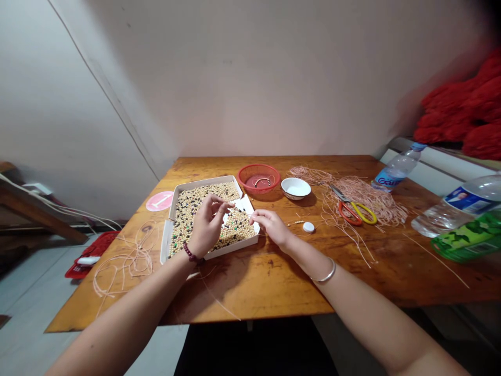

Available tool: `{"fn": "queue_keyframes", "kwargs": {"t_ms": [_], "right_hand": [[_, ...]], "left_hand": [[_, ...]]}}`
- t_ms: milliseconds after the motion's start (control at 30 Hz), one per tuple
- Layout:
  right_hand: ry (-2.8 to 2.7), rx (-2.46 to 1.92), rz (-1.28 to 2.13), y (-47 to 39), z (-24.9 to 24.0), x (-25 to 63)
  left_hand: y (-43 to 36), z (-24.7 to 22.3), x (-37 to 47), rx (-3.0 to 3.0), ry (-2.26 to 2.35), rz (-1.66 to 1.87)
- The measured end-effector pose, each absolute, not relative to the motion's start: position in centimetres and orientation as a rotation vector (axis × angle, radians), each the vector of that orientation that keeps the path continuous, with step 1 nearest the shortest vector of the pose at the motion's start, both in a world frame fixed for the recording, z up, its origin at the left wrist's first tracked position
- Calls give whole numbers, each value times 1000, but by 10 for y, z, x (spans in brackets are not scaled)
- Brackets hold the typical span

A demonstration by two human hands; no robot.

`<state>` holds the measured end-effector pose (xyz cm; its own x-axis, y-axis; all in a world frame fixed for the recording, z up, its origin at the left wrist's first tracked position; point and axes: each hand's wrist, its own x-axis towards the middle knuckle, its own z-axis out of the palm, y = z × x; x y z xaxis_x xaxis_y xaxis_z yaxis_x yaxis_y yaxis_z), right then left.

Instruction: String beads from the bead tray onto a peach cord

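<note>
Over a shallow white box [250,241] of small beige, black and green beads [203,193], both my hands are pinched close together. My left hand [211,219] has thumb and forefinger closed at something small and pale that looks like a bead. At the box's right edge, my right hand [272,224] pinches a thin cord [246,212] whose tip points toward the left fingertips. A short row of threaded beads [296,223] lies beside a white round lid [308,227], right of my right hand.
Behind the box stand a red basket [247,185] holding a beaded strand and a white bowl [296,187]. Scissors [354,211] rest on a pile of pink cords [371,196]. Loose cords [133,261] lie left; bottles [401,167] stand or lie right.
</note>
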<state>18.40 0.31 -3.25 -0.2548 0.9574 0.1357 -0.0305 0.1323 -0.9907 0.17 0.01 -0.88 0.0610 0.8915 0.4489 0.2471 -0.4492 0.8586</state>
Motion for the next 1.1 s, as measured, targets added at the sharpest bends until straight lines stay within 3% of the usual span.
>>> {"fn": "queue_keyframes", "kwargs": {"t_ms": [367,600,733,967,1100], "right_hand": [[-1435,-879,1030,-2,-24,189],[-1692,-875,676,-16,-14,189],[-1656,-830,889,-13,-19,187],[-1320,-741,1640,-10,-26,183],[-1254,-772,1794,-10,-28,183]], "left_hand": [[-11,-2,6,1885,990,1289],[-16,-6,9,1990,976,1242],[-14,-6,7,1988,1011,1268],[-16,-4,8,2010,1002,1273],[-16,-5,8,2007,1006,1278]]}}
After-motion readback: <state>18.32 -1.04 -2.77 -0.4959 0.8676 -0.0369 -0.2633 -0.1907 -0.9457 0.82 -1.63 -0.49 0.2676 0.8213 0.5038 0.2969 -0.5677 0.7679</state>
